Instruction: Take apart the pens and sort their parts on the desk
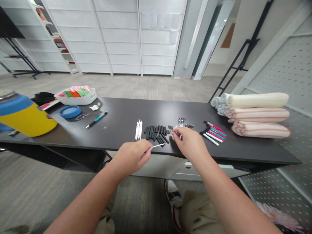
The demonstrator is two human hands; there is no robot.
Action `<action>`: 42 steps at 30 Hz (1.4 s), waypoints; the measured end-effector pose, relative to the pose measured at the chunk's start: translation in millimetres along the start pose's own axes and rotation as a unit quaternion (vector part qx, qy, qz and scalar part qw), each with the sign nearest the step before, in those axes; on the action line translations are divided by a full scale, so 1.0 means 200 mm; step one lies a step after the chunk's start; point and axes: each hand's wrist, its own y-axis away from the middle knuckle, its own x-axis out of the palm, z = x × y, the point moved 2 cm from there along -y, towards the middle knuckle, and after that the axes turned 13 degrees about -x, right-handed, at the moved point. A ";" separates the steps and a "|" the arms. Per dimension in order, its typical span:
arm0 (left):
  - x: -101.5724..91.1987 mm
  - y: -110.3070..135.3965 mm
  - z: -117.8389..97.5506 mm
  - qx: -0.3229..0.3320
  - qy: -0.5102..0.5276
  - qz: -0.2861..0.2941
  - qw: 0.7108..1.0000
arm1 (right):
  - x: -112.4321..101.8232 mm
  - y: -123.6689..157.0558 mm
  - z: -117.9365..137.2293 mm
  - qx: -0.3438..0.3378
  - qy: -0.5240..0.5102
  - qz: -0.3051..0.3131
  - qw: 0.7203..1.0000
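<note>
Nearest of all, a shoe (173,195) and a trouser knee (195,208) are seen at six o'clock, below the table edge. Just above them the two forearms run up to the work. The left hand (131,157) is closed in a narrow pinch on a thin white rod (157,146), which is held by one end and points toward two o'clock, clear of the table (122,113). The right hand (190,141) is set at three o'clock from that rod, palm down. Its fingertips (175,132) are drawn close together at the table top beside a few tiny pieces; whether one is gripped cannot be told.

Past the hands, at twelve o'clock from the rod, a row of black tubes (156,131) is laid out, with a bundle of white rods (138,130) touching at its nine o'clock side. Small dark parts (189,125) and coloured tips (181,120) lie just beyond the right fingertips. Finished pens (214,132) are fanned out at three o'clock.

For the pick at the right fingertips, a light pinch with the pads is judged best, so that neighbouring pieces are not scattered. The rod is best kept level and steady, well off the tubes, and its free end kept away from the right wrist.

Farther off, rolled towels (258,113) are stacked at two o'clock. At ten o'clock a single pen (97,119), a blue lid (70,111) and a white tray (78,97) are found, and a yellow bottle (26,120) at nine o'clock.
</note>
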 end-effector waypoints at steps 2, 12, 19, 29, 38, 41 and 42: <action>0.00 0.00 0.00 0.001 0.002 -0.002 1.000 | -0.03 0.01 0.03 -0.031 -0.064 -0.009 0.997; 0.00 0.00 0.00 0.004 -0.001 -0.004 1.000 | -0.06 0.02 0.18 -0.111 -0.262 0.077 0.955; -0.08 0.01 0.12 -0.053 0.039 -0.041 0.997 | -0.09 0.02 0.11 -0.060 -0.233 0.023 0.970; -0.06 -0.02 0.07 -0.217 0.333 -0.053 0.916 | -0.08 0.03 0.29 -0.103 -0.075 -0.101 0.987; 0.04 -0.02 -0.05 -0.282 0.685 0.023 0.672 | 0.04 0.03 0.46 -0.189 0.015 -0.098 0.977; 0.03 -0.02 -0.05 -0.293 0.685 0.019 0.666 | 0.06 0.02 0.49 -0.199 0.037 -0.115 0.972; 0.03 -0.02 -0.04 -0.296 0.681 0.019 0.670 | 0.07 0.02 0.49 -0.198 0.038 -0.119 0.972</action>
